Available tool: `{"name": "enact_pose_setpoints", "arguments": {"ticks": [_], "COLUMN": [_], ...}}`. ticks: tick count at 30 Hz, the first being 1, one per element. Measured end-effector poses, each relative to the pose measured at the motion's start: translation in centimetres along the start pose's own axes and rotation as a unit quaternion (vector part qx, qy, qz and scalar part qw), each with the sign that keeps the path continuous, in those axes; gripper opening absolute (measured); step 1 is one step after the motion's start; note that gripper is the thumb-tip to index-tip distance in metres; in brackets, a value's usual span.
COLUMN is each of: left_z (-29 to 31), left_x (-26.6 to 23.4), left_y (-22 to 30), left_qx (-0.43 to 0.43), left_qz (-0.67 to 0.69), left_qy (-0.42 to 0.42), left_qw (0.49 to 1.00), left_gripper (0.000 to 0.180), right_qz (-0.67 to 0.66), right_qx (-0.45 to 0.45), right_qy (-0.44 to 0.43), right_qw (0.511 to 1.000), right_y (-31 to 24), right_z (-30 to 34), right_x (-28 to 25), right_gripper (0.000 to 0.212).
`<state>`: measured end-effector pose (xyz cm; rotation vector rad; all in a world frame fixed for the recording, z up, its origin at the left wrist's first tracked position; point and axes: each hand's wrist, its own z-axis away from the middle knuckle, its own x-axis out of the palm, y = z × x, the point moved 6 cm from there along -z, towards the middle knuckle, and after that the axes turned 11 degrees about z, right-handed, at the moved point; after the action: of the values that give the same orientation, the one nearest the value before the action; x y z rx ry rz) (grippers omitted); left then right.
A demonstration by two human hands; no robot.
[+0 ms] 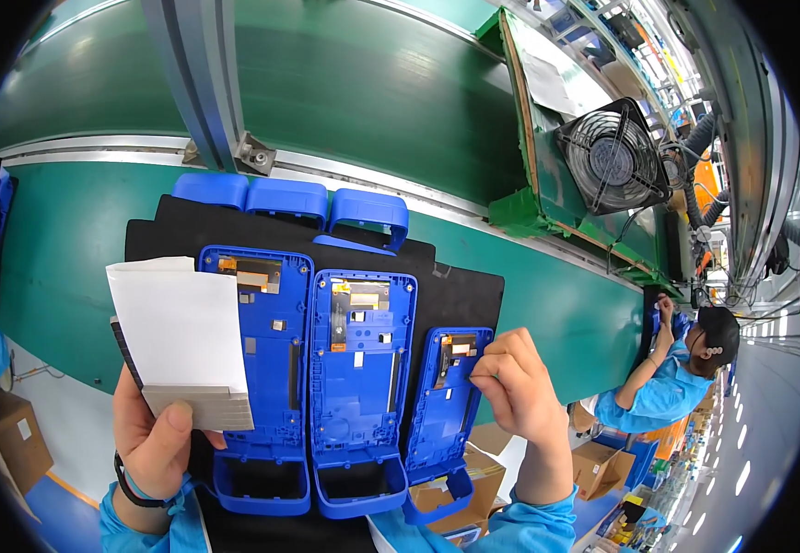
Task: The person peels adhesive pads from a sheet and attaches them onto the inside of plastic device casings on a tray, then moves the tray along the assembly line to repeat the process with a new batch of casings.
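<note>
Head view: gripping white sheets (pixel 179 323) in the left hand (pixel 162 438), with thumb over the grey strip (pixel 202 407) at their near end; long axis near to far, far end leaning slightly left. On the black mat (pixel 460 300), from left to right: left blue housing (pixel 271 387), middle blue housing (pixel 344 410), right blue housing (pixel 441 410), lying lengthwise near to far, with looped ends pointing near; the rightmost tilted, far end rightward. With the right hand (pixel 518 382) curled closed by its right edge, impossible to tell whether touching or pinching anything.
</note>
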<state>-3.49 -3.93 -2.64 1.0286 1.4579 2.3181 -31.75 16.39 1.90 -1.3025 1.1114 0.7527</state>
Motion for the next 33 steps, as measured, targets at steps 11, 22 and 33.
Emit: {"name": "enact_pose_setpoints", "arguments": {"ticks": [11, 22, 33], "left_z": [0.1, 0.1, -0.2], "left_x": [0.1, 0.0, 0.0], "left_y": [0.0, -0.1, -0.1], "left_qx": [0.009, 0.004, 0.011], "left_qz": [0.002, 0.005, 0.011], "left_qy": [0.015, 0.010, -0.005], "left_qw": [1.000, 1.000, 1.000], "left_gripper": [0.070, 0.069, 0.066], "right_qz": [0.007, 0.009, -0.035], "right_qx": [-0.014, -0.007, 0.045], "right_qy": [-0.025, -0.026, 0.042], "right_qw": [1.000, 1.000, 0.998], "right_y": [0.2, 0.3, 1.9], "right_z": [-0.3, -0.5, 0.8], "right_x": [0.1, 0.3, 0.8], "right_gripper": [0.015, 0.015, 0.024]}}
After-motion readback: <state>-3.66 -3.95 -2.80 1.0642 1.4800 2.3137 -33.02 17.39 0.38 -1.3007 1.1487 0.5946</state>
